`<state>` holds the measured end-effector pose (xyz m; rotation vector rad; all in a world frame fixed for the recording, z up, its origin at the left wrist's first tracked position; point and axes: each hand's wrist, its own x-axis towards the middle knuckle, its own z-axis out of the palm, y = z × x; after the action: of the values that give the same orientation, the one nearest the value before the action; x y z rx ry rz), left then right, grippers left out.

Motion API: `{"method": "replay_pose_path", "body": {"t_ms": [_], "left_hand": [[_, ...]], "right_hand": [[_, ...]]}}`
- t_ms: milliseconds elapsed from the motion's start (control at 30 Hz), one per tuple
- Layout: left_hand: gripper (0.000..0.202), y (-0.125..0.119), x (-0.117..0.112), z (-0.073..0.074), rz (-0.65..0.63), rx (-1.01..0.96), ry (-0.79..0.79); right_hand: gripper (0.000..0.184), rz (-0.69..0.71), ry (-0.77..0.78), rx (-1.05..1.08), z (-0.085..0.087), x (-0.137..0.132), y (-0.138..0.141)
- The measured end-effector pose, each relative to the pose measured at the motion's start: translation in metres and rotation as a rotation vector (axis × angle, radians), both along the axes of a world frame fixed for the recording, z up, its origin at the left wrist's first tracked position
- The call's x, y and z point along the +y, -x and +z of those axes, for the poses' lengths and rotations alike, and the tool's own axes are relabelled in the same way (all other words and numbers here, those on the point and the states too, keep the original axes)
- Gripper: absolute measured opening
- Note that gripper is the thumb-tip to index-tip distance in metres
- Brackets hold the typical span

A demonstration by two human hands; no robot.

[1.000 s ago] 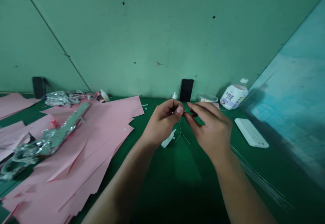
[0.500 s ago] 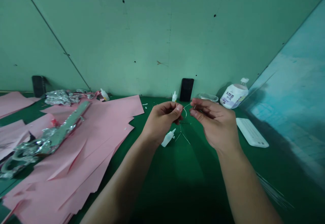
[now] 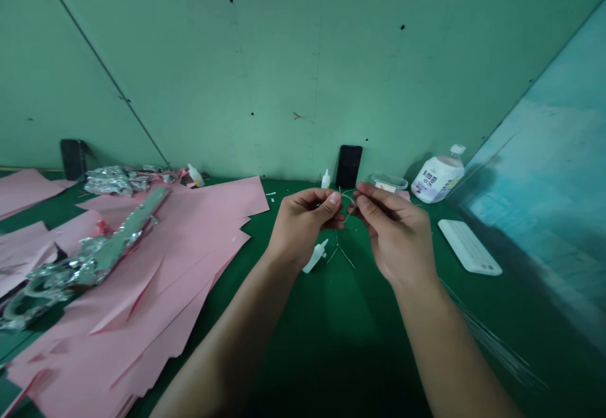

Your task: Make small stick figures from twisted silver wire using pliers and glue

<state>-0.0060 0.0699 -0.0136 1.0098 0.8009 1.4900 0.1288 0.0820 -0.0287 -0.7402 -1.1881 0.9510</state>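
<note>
Above the green table [image 3: 341, 336] my left hand [image 3: 303, 225] and my right hand [image 3: 395, 232] meet, both pinched on a thin silver wire [image 3: 348, 200] that curves between their fingertips. Thumb and forefinger of each hand press together on it. Below the hands lie a small white glue bottle [image 3: 315, 257] and a few short wire pieces [image 3: 341, 254] on the table.
Pink paper sheets [image 3: 142, 292] and a crumpled silver foil shape [image 3: 89, 260] cover the left side. A black phone [image 3: 348, 167] leans on the back wall beside a clear tub [image 3: 388, 182] and a white bottle [image 3: 438, 178]. A white flat device [image 3: 468, 247] lies at right, near long wires [image 3: 492, 342].
My right hand drew away to the right, stretching the wire into a loop, then came back close to my left hand. The left hand barely moved.
</note>
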Motion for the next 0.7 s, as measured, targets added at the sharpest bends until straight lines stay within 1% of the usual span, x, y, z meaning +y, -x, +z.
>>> {"method": "replay_pose_path", "body": {"t_ms": [100, 200, 267, 333, 467, 567, 633, 700], "left_hand": [[0.023, 0.002, -0.001, 0.003, 0.026, -0.048, 0.009], [0.023, 0.003, -0.002, 0.005, 0.058, -0.076, 0.017], [0.022, 0.004, -0.001, 0.006, 0.064, -0.071, 0.012], [0.021, 0.005, -0.001, 0.006, 0.039, -0.064, 0.005], [0.020, 0.008, 0.000, 0.004, -0.086, -0.087, 0.032], [0.022, 0.009, 0.001, 0.002, -0.137, -0.074, 0.060], [0.024, 0.007, 0.002, 0.001, -0.123, -0.032, 0.042], [0.024, 0.005, 0.001, 0.001, -0.062, 0.033, -0.007]], "right_hand": [[0.023, 0.069, -0.035, -0.096, 0.000, -0.002, 0.000], [0.030, 0.073, -0.061, -0.228, 0.004, -0.008, 0.000], [0.031, 0.033, -0.093, -0.346, 0.007, -0.011, 0.000], [0.027, -0.040, -0.149, -0.434, 0.008, -0.013, 0.002], [0.018, -0.218, -0.268, -0.464, 0.005, -0.011, 0.003], [0.018, -0.282, -0.330, -0.490, 0.000, -0.008, 0.003], [0.018, -0.304, -0.353, -0.504, -0.003, -0.006, 0.003], [0.019, -0.320, -0.357, -0.494, -0.005, -0.006, 0.004]]}}
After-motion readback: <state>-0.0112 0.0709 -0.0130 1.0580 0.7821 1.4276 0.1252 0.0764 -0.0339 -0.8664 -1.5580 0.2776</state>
